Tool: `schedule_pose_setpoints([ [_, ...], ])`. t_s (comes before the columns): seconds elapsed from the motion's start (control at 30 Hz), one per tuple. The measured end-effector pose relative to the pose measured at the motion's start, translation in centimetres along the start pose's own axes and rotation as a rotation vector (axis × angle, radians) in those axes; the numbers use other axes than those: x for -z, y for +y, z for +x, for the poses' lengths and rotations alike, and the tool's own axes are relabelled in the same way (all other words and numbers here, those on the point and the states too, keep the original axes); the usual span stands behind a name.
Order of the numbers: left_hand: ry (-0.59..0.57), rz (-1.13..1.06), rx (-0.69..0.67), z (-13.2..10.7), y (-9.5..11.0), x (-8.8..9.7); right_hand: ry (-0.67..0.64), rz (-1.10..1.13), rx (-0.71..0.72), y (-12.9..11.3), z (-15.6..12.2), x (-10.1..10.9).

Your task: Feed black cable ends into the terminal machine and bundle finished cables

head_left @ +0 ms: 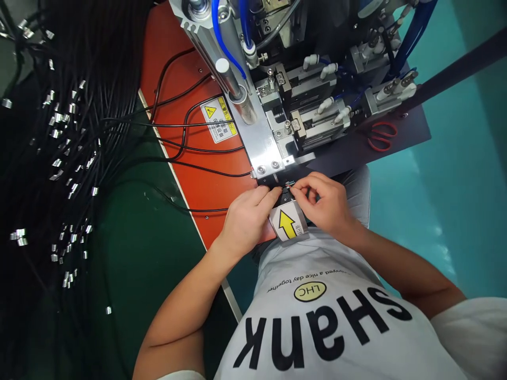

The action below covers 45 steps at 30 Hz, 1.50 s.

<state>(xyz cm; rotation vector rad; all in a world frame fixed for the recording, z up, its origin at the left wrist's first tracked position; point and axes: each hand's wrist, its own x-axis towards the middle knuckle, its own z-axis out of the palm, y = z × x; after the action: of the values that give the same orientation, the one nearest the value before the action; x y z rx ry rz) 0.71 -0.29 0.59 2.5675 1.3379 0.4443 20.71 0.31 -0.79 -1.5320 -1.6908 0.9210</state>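
My left hand (250, 214) is closed, its thumb and fingertips pressed together at a small black fixture (285, 197) on the machine's front edge. A thin black cable (212, 210) runs into this hand from the left and disappears beneath it. From the other side, my right hand (324, 203) pinches with thumb and index finger at the same spot. Whatever tiny part lies between its fingertips is too small to make out. Just below the fingertips, a plate carries a yellow arrow label (287, 224) pointing toward the machine.
A metal machine (269, 142) with cylinders and blue air tubes stands ahead on an orange tabletop (190, 182). A warning label (219, 119) lies left of it. Red-handled scissors (382, 136) rest at right. Many black cables (79, 153) with shiny metal ends hang at left.
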Motion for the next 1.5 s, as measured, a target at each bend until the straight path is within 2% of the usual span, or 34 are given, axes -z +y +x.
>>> schedule_pose_setpoints([
  [0.07,0.001,0.011,0.003,-0.1,0.0,-0.1,-0.002,-0.11,0.106,-0.2,0.4,0.4],
  [0.13,0.01,0.022,0.002,-0.1,0.0,-0.2,-0.034,-0.088,0.117,0.2,0.9,0.6],
  [0.2,0.02,0.024,-0.003,-0.2,0.0,-0.2,-0.097,0.086,0.021,1.3,1.4,0.4],
  [0.27,0.016,0.012,-0.001,-0.2,-0.1,-0.3,-0.2,0.313,-0.136,2.4,1.6,0.1],
  [0.33,0.01,-0.001,0.02,-0.1,-0.1,-0.3,-0.252,0.442,-0.25,3.1,1.5,-0.1],
  [0.4,0.004,0.0,0.05,-0.1,-0.1,-0.3,-0.196,0.421,-0.235,3.1,1.0,-0.2],
  [0.5,0.036,0.035,0.066,-0.3,0.2,-0.4,-0.066,0.275,-0.033,2.5,0.1,-0.1],
  [0.57,0.089,0.093,0.068,-0.6,0.6,-0.4,-0.048,0.228,0.025,2.4,-0.2,-0.1],
  [0.67,0.123,0.117,0.081,-1.0,1.0,-0.7,-0.081,0.357,-0.128,2.8,0.2,-0.4],
  [0.77,0.123,-0.028,0.098,-1.1,1.0,-0.9,-0.198,0.548,-0.305,3.1,1.2,-0.7],
  [0.87,0.153,-0.178,0.128,-1.3,1.0,-0.6,-0.249,0.645,-0.39,2.9,1.9,-1.0],
  [1.0,0.168,-0.223,0.247,-3.4,1.4,0.1,-0.243,0.706,-0.432,3.1,1.9,-1.4],
  [1.1,0.179,-0.083,0.299,-5.8,1.5,0.4,-0.245,0.744,-0.443,3.5,1.8,-1.8],
  [1.17,0.163,0.005,0.273,-6.9,1.3,0.4,-0.251,0.759,-0.44,3.6,1.7,-1.8],
  [1.3,0.073,0.109,0.21,-7.6,0.7,0.6,-0.239,0.733,-0.41,3.7,1.1,-1.0],
  [1.5,0.007,0.178,0.265,-8.0,1.3,1.1,-0.175,0.691,-0.461,5.1,-1.5,1.3],
])
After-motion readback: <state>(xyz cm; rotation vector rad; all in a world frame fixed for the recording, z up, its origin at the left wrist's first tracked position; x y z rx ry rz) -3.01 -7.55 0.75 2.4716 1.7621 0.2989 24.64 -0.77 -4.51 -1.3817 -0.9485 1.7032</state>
